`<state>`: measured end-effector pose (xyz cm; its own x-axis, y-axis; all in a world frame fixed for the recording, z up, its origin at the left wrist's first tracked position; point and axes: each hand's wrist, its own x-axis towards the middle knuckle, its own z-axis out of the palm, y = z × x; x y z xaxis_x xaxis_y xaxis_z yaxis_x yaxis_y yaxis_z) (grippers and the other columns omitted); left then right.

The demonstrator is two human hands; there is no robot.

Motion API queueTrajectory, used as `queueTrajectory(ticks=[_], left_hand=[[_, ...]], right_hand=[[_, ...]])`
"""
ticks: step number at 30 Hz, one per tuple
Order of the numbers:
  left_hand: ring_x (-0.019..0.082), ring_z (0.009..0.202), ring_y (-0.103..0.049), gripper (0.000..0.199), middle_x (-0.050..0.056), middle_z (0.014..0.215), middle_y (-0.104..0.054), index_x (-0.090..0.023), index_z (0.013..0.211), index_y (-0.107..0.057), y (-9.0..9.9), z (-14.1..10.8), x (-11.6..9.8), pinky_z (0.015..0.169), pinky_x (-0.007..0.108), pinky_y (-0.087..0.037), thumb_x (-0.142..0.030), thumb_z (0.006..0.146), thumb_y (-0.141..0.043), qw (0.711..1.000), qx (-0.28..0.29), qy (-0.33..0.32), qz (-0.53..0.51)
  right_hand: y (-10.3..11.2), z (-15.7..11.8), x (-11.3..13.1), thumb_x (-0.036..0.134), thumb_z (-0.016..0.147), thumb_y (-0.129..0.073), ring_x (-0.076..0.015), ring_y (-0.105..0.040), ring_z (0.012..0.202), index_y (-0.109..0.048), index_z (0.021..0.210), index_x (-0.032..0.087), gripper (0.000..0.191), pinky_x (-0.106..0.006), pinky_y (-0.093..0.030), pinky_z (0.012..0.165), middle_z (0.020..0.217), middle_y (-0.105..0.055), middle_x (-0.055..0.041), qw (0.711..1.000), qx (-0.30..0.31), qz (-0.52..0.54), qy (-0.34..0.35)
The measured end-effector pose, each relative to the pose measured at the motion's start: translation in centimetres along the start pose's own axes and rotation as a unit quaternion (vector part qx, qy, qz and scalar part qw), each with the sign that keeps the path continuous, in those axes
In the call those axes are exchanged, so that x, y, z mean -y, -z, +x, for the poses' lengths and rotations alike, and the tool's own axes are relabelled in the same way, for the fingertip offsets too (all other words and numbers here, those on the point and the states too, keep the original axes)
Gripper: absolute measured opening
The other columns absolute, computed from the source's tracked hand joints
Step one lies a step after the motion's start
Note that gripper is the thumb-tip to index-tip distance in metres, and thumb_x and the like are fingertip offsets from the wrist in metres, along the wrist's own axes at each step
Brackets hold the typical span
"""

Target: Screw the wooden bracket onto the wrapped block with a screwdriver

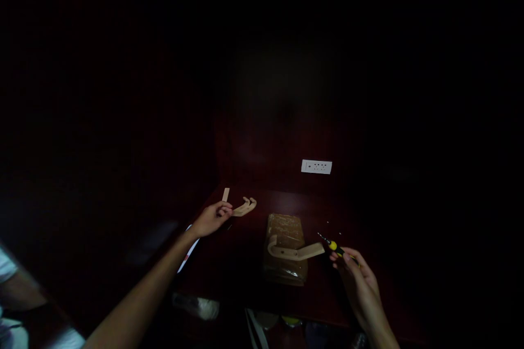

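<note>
My right hand (360,278) holds a yellow and black screwdriver (337,248), its tip pointing up and left. Left of it, a curved light-wood hook piece (290,252) with holes lies across a brown wrapped block (285,224) on the dark red surface. My left hand (212,218) has its fingers bent together at the far left of that surface, beside more curved wooden hooks (245,207). A flat wooden strip (226,194) rises just behind these fingers. What the fingertips grip, if anything, is too dark to make out.
A white socket panel (316,167) is on the back wall. Tiny bits (339,233) lie right of the block. A white flat object (187,251) is at the left edge. Below the front edge are a plastic bag (200,306) and straps. Another person's arm (22,290) shows at lower left.
</note>
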<state>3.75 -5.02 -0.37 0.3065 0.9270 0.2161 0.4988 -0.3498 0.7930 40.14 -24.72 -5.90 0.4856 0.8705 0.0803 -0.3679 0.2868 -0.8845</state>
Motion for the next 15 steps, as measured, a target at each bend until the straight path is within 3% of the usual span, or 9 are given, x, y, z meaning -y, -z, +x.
queueTrajectory(ticks=[4, 7, 12, 15], left_hand=[[0.018, 0.085, -0.063, 0.017, 0.001, 0.088, -0.07, -0.025, 0.087, -0.067, 3.0, 0.5, 2.5, 0.077, 0.026, -0.044, -0.031, 0.072, -0.063, 0.987, 0.036, 0.024, 0.154], [0.021, 0.091, -0.063, 0.013, 0.001, 0.089, -0.07, -0.028, 0.08, -0.068, 3.2, 0.5, 3.6, 0.079, 0.029, -0.043, -0.028, 0.068, -0.065, 0.968, 0.044, 0.046, 0.243], [0.023, 0.094, -0.063, 0.014, 0.002, 0.095, -0.069, -0.029, 0.084, -0.068, 0.3, 0.4, 3.8, 0.08, 0.031, -0.043, -0.034, 0.071, -0.063, 0.939, 0.073, 0.041, 0.334], [0.027, 0.096, -0.063, 0.024, 0.01, 0.099, -0.068, -0.024, 0.088, -0.067, -2.1, 0.6, 3.7, 0.08, 0.035, -0.044, -0.042, 0.078, -0.056, 0.926, 0.068, 0.054, 0.368]], right_hand=[[0.7, -0.5, -1.7, 0.036, 0.064, -0.078, -0.0159, -0.064, 0.083, -0.066, 0.092, 0.021, 0.034, -0.026, -0.05, 0.073, 0.086, -0.07, -0.0017, 0.995, -0.058, 0.077, -0.027], [1.2, -0.1, -3.6, 0.034, 0.064, -0.075, -0.0147, -0.064, 0.083, -0.066, 0.089, 0.022, 0.029, -0.027, -0.051, 0.075, 0.086, -0.069, 0.0005, 0.983, -0.089, 0.151, -0.061], [2.3, 0.6, -5.4, 0.031, 0.068, -0.068, -0.0143, -0.063, 0.081, -0.062, 0.085, 0.022, 0.02, -0.031, -0.053, 0.075, 0.084, -0.066, 0.0022, 0.966, -0.093, 0.218, -0.107], [2.6, 0.6, -5.3, 0.03, 0.071, -0.066, -0.0138, -0.063, 0.08, -0.061, 0.086, 0.021, 0.018, -0.031, -0.053, 0.074, 0.081, -0.065, 0.0024, 0.959, -0.084, 0.241, -0.124]])
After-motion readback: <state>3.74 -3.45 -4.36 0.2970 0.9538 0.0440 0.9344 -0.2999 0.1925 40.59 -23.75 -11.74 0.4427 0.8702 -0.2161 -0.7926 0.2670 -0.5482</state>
